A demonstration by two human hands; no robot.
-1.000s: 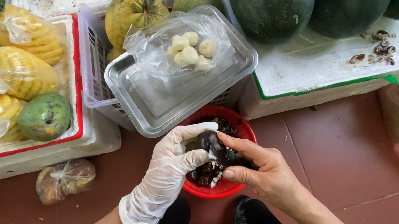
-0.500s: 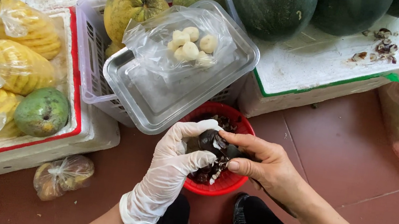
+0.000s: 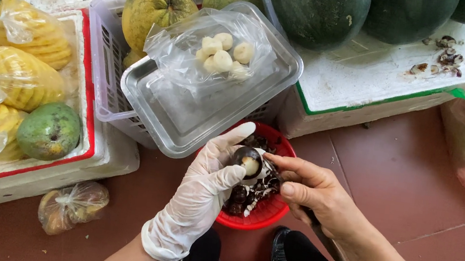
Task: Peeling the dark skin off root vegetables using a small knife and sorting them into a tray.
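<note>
Seen from above, the left hand, in a thin white glove, grips a small dark-skinned round fruit between thumb and fingers; part of its skin is off, showing white flesh. The bare right hand is closed around the dark handle of a knife, thumb and forefinger pressed against the fruit. Both hands meet directly over a red basket on the floor, which holds dark peelings and white scraps.

Just beyond the hands, a clear plastic tray rests on a white crate and carries a clear bag of peeled white pieces. To the left, a white foam box with a red rim holds bagged peeled pineapples and a green mango. Large dark green watermelons sit at the top on another foam box. The floor is reddish-brown tile.
</note>
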